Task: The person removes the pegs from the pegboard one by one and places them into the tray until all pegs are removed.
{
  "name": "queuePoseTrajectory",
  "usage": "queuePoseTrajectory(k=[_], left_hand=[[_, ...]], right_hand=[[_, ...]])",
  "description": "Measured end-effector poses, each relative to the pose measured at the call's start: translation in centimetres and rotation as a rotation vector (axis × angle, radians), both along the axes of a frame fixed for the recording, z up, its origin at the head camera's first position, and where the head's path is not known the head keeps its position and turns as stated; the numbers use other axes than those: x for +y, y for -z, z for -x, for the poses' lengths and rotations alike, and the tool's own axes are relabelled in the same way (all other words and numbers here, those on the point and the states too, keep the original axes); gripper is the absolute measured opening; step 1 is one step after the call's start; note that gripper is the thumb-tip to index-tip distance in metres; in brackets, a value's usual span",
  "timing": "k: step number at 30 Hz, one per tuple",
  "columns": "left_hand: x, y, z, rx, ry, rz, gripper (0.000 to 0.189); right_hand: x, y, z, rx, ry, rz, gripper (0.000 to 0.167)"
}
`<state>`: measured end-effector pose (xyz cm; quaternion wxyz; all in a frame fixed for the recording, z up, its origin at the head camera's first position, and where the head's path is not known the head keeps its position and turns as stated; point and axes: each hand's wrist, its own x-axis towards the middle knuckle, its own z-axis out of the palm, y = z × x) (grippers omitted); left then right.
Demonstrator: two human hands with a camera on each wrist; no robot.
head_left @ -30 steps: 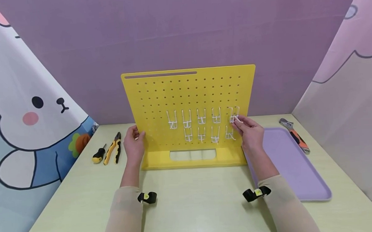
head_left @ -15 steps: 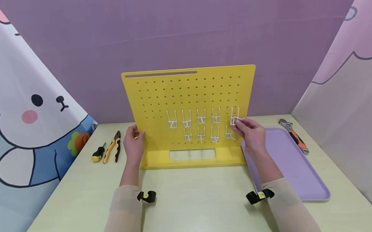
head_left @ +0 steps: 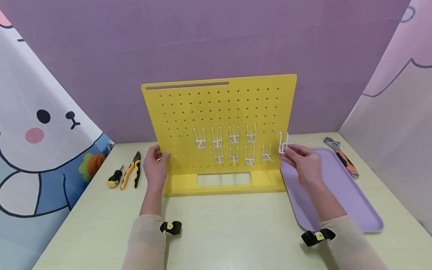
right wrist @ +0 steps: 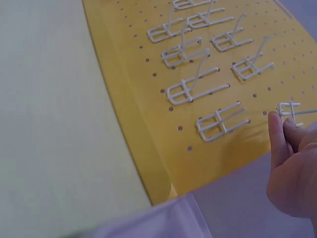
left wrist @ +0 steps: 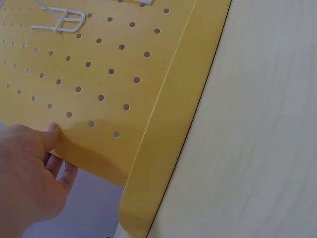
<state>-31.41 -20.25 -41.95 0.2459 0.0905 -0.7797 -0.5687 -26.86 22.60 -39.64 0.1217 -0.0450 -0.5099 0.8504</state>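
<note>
A yellow pegboard point(head_left: 215, 101) stands upright on its base in the middle of the table. Its left edge is gripped by my left hand point(head_left: 155, 167), with the thumb point(left wrist: 50, 137) on the front and fingers behind. Between thumb and fingers of my right hand point(head_left: 307, 164) is a white wire pegboard hook point(head_left: 283, 142), in front of the board's right edge and off its holes. Several more white hooks point(head_left: 234, 135) hang in two rows on the board; the right wrist view shows the nearest hanging hook point(right wrist: 218, 125) close to the pinched one.
A purple tray point(head_left: 341, 198) lies at the right, partly under my right forearm. Beyond it is an adjustable wrench point(head_left: 342, 157) with an orange and black handle. Pliers point(head_left: 130, 169) and a short screwdriver point(head_left: 115, 179) lie on the left. A purple backdrop point(head_left: 212, 39) rises behind the board.
My right hand has pulled its hook off the upper row's right end and moved right and slightly down with it. The left hand keeps its grip on the board.
</note>
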Motion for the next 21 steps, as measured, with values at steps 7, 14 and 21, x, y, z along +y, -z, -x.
queuePoseTrajectory(k=[7, 14, 21], left_hand=[[-0.1, 0.0, 0.0, 0.021, 0.002, 0.001, 0.034], [0.0, -0.1, -0.1, 0.016, 0.000, 0.002, 0.034], [0.1, 0.0, -0.1, 0.008, 0.009, 0.001, 0.035]], right_hand=[[1.7, 0.9, -0.9, -0.073, -0.027, -0.104, 0.007], [3.3, 1.6, -1.9, -0.135, -0.064, -0.212, 0.012], [5.1, 2.7, -2.5, -0.214, -0.141, -0.444, 0.009]])
